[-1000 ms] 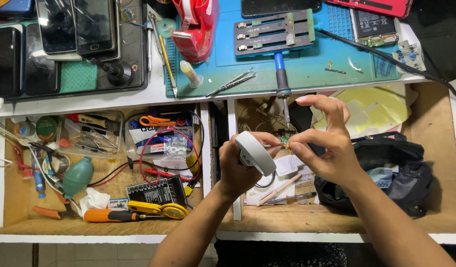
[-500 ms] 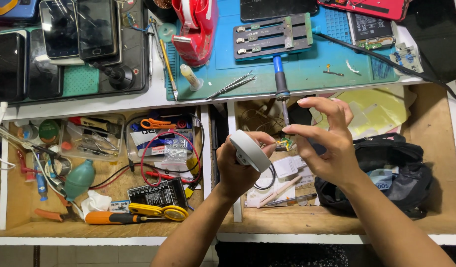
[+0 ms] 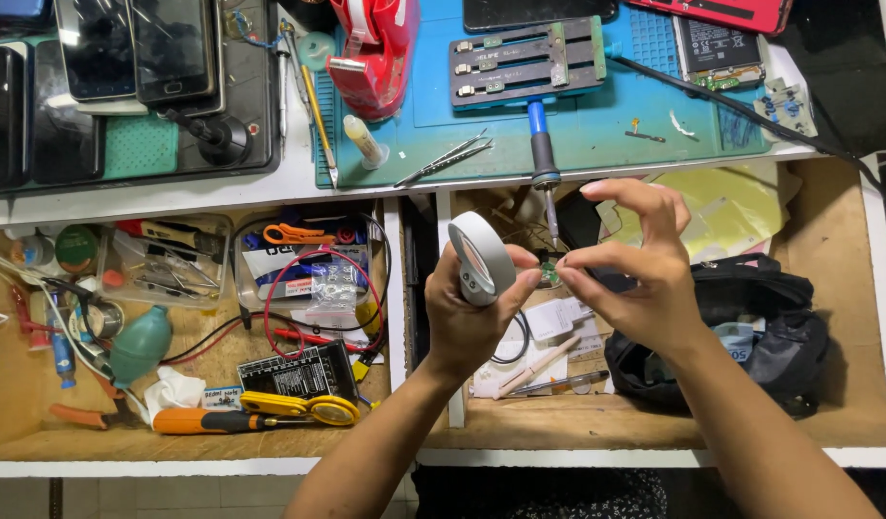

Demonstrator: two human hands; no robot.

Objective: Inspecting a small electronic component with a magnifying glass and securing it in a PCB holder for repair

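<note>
Cluttered repair counter (image 3: 299, 187) with a blue silicone work mat (image 3: 597, 135) above open wooden drawers. Just below the mat's front edge, the left hand (image 3: 472, 317) grips a white roll of tape (image 3: 483, 258); the right hand (image 3: 635, 269) pinches narrowly at its free end. Risk: the thin strip may tear, fold onto itself, or snag the blue-handled soldering iron (image 3: 541, 154) just above.

The small green part (image 3: 549, 272) pinched between the two hands is too tiny to identify, and the left hand (image 3: 472, 317) covers the lower half of the grey tape roll (image 3: 481, 258). At twelve o'clock the picture's top edge cuts off the red tape dispenser (image 3: 374, 48) and the phones (image 3: 135, 43) on the tabletop (image 3: 299, 192). At four o'clock the right forearm hides part of the black bag (image 3: 770, 327).
</note>
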